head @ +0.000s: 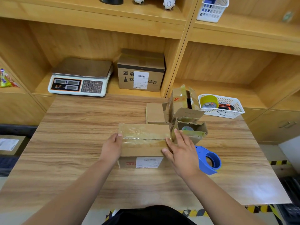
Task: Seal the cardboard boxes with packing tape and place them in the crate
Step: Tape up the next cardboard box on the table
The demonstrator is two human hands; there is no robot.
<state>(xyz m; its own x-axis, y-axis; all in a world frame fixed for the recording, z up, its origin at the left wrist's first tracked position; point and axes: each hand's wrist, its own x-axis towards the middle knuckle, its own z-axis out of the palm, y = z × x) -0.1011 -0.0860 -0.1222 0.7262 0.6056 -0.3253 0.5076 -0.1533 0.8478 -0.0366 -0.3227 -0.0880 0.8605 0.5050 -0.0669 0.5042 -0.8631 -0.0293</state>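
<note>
A white basket [228, 113] sits at the far right corner of the table [73, 143]. It holds a roll of yellowish tape [208, 101] and an orange-and-black utility knife [226, 107]. Just in front of it stands a small open box [203, 127] with its flaps up and something round and grey [187, 128] inside; what it is cannot be told. Behind that, a tall box [177, 101] stands with its taped flaps apart and something dark within. A flat closed box [155, 113] lies just to its left.

The taped box [146, 132] rests at the middle of the table, nearer the right edge than the left. Its long axis runs parallel to the near edge. The tape seam on top follows that axis, and a white label faces the near edge.

The left hand [112, 146] holds the box's left end with the thumb hooked over the top; its other fingers are hidden. The right hand [183, 153] lies on the right end with its fingers straight and spread, grasping nothing. A blue tape dispenser [209, 159] lies on the table just beside that hand, towards the right edge.

On the shelf beyond the far edge stand a scale [79, 78] and a labelled shelf box [141, 75]. Higher up, another basket [212, 10] holds blue items.
</note>
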